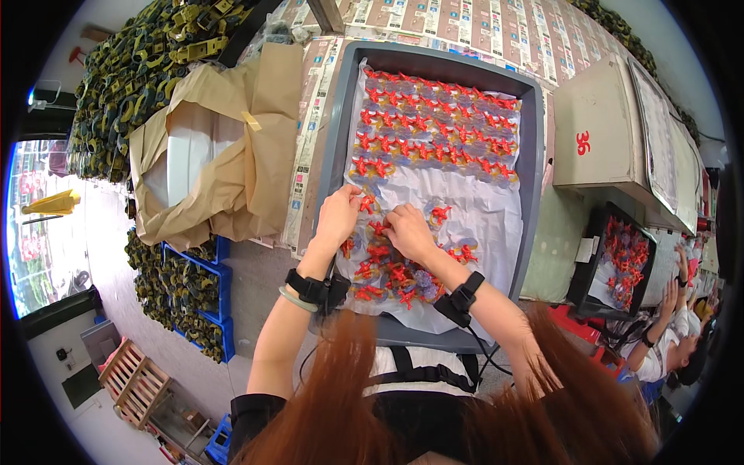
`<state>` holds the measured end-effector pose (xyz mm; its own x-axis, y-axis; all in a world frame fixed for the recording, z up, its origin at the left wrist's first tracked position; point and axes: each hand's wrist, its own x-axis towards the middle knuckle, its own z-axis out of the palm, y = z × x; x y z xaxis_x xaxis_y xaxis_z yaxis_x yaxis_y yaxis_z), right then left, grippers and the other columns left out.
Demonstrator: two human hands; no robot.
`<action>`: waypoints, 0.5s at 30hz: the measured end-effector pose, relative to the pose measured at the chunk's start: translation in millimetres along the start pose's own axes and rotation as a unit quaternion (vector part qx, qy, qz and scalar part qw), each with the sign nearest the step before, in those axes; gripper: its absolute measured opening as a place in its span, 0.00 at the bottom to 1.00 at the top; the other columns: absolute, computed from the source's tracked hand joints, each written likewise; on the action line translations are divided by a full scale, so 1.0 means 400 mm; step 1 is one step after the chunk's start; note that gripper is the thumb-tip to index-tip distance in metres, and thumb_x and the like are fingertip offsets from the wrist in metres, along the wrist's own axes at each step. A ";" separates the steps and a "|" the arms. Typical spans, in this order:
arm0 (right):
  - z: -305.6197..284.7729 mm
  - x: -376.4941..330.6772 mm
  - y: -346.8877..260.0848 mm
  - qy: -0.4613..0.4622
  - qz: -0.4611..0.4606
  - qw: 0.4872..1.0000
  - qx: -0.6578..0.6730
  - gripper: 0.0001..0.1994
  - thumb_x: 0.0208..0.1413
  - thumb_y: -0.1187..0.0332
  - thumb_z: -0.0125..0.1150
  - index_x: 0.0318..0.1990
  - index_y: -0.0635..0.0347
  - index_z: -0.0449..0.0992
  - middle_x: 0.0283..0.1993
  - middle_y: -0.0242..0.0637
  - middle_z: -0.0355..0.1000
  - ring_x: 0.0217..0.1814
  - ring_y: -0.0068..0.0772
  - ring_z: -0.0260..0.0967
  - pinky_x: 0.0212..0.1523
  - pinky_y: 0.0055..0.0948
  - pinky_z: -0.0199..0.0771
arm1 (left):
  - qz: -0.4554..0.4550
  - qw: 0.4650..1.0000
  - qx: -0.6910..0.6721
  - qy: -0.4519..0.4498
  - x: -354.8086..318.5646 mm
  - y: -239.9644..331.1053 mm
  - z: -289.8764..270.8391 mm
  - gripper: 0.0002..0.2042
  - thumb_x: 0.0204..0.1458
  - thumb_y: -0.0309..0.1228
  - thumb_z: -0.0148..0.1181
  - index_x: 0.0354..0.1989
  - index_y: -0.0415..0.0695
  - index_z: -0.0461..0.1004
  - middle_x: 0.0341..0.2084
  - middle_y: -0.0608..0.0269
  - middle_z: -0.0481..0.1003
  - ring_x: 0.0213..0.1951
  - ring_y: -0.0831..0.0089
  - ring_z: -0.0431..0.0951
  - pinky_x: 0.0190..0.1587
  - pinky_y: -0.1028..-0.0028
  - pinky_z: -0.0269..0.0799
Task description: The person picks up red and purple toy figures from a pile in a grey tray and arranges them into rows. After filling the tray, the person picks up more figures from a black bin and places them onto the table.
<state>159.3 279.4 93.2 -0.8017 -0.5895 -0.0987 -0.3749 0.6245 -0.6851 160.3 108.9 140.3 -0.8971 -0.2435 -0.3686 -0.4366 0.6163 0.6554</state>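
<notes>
A grey tray (529, 201) lined with a crinkled white sheet (484, 213) lies in front of me. Small red plastic figures with translucent purple and yellowish parts stand in close rows (434, 124) across its far part. Nearer to me, more of the same figures form a loose heap (391, 271). My left hand (339, 217) is closed at the tray's left side, its fingertips on a small red figure (367, 204) just below the last row. Beside it, my right hand (409, 231) pinches another red figure (377, 228) at the heap's far edge. A single figure (440, 215) lies right of that hand.
Left of the tray sits an open brown paper wrapping (267, 147) around a white object. Dark green and yellow parts (132, 101) pile up behind it and fill blue crates (221, 291). On the right are a large box (597, 132), a black tray of red figures (612, 256) and other people.
</notes>
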 end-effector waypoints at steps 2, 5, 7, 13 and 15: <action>-0.024 -0.004 0.012 0.025 -0.008 0.999 0.030 0.08 0.39 0.69 0.60 0.28 0.61 0.72 0.31 0.43 0.69 0.39 0.45 0.65 0.41 0.39 0.65 | 0.019 0.998 0.067 0.004 0.005 0.016 -0.002 0.10 0.47 0.29 0.50 0.35 0.38 0.73 0.26 0.52 0.75 0.32 0.60 0.76 0.37 0.68 0.69; -0.136 0.004 -0.010 -0.024 0.152 0.984 0.092 0.09 0.41 0.67 0.58 0.29 0.63 0.71 0.27 0.46 0.71 0.32 0.50 0.69 0.35 0.42 0.68 | 0.021 0.986 0.162 -0.030 0.013 0.016 -0.008 0.10 0.47 0.31 0.50 0.32 0.38 0.74 0.22 0.52 0.75 0.30 0.58 0.76 0.36 0.66 0.70; -0.181 0.021 0.009 0.003 0.149 0.984 -0.095 0.10 0.44 0.65 0.56 0.29 0.64 0.71 0.24 0.48 0.72 0.28 0.53 0.70 0.31 0.44 0.70 | 0.016 0.980 0.187 -0.071 0.045 0.018 0.009 0.10 0.47 0.33 0.51 0.30 0.38 0.74 0.20 0.53 0.74 0.29 0.58 0.76 0.36 0.65 0.70; -0.146 0.050 0.108 0.046 0.180 0.982 -0.042 0.09 0.46 0.67 0.53 0.31 0.63 0.73 0.26 0.49 0.72 0.32 0.52 0.70 0.36 0.38 0.70 | -0.022 0.998 0.052 -0.025 0.057 0.031 0.098 0.12 0.48 0.36 0.52 0.35 0.40 0.69 0.26 0.45 0.74 0.33 0.49 0.74 0.36 0.57 0.68; -0.170 0.030 0.139 0.043 0.195 0.980 0.017 0.09 0.46 0.68 0.52 0.32 0.63 0.73 0.28 0.48 0.72 0.33 0.51 0.70 0.36 0.38 0.70 | 0.004 0.998 0.061 -0.016 0.039 0.019 0.086 0.11 0.48 0.34 0.52 0.36 0.40 0.69 0.26 0.46 0.74 0.33 0.49 0.73 0.36 0.57 0.68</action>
<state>97.1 341.8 102.9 -0.9174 -0.2641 -0.2977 -0.0183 0.7753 -0.6313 145.3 135.5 117.0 -0.8972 -0.2145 -0.3861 -0.4157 0.7052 0.5743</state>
